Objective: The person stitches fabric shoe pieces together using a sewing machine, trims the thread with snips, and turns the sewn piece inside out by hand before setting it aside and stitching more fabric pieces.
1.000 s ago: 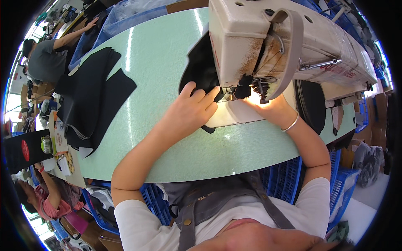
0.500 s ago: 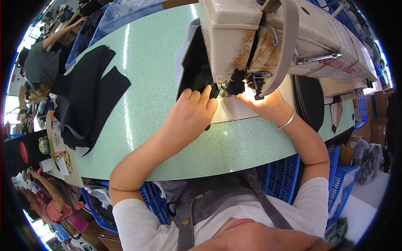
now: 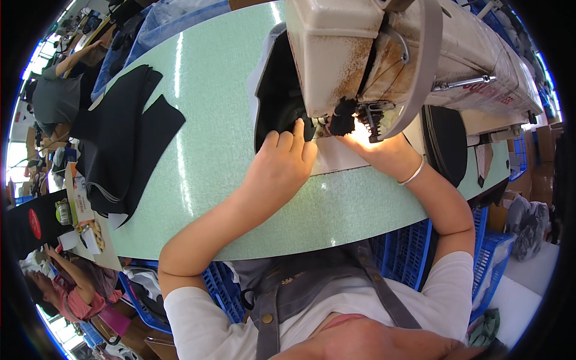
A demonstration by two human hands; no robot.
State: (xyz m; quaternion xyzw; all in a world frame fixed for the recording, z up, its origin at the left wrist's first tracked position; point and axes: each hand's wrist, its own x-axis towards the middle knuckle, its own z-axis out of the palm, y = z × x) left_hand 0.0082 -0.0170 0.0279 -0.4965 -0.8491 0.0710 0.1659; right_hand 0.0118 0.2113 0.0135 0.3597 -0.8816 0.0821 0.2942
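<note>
A black fabric piece [image 3: 273, 84] with a pale underside edge lies left of the head of a sewing machine [image 3: 336, 54], partly hidden beneath it. My left hand [image 3: 282, 162] presses on its near end, index finger stretched toward the needle area and the other fingers bent around the edge. At the right side of the needle area is my right hand [image 3: 387, 156], its thumb pointing inward. Lamp glare and the machine's parts hide most of its fingers, so its grip is unclear. A black fuzzy clump [image 3: 343, 117] sits on the machine by the needle area.
Black cut pieces [image 3: 123, 132] are stacked on the green table [image 3: 222, 114] at the left. More dark pieces [image 3: 444, 147] lie right of the needle area. Blue crates [image 3: 402, 252] stand below the front edge. Two other people work at the far left.
The near end of the black fabric no longer shows below my left hand; the hand keeps nearly the same place. My right hand stays by the needle area. The view has shifted slightly.
</note>
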